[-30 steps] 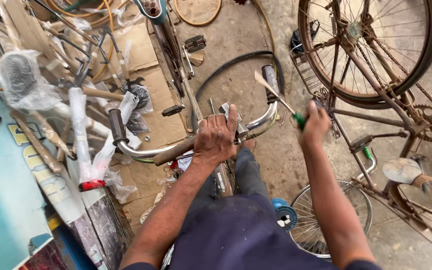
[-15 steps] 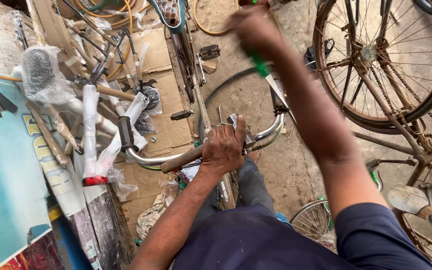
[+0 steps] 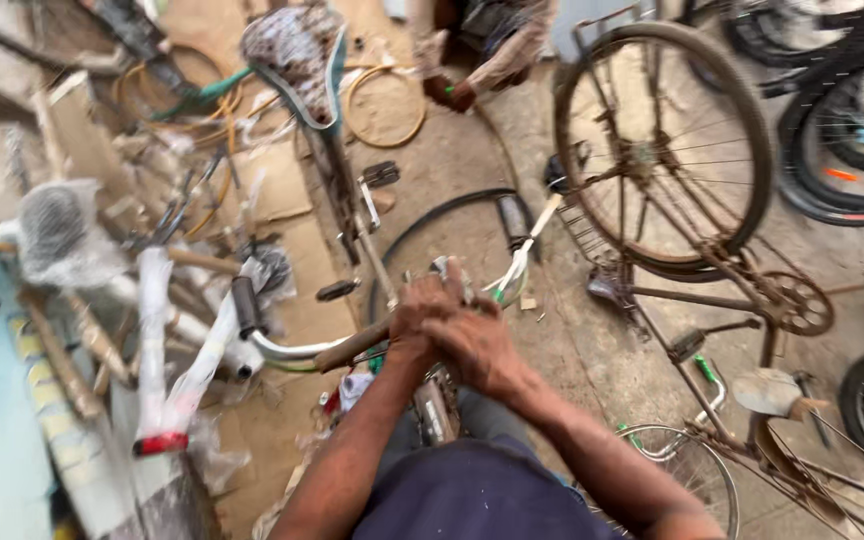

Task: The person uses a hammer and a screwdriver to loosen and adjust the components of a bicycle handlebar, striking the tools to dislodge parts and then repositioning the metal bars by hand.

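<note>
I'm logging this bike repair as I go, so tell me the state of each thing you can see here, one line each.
left hand: closed on the handlebar centre
right hand: laid over the left hand, gripping
handlebar: chrome, level, black grip on its left end
screwdriver: green handle, by the hands; grip unclear
bicycle saddle: worn, mounted on its frame
rusty bicycle: upside down, wheel up
wrapped parts: in clear plastic, leaning

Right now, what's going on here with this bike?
A person stands over a bicycle, with both hands at the middle of its chrome handlebar. The left hand grips the bar by the stem, and the right hand lies against it, with a green-handled tool sticking up just beyond the hands. Another bicycle's rusty wheel stands to the right, and another person's arm shows at the top.
</note>
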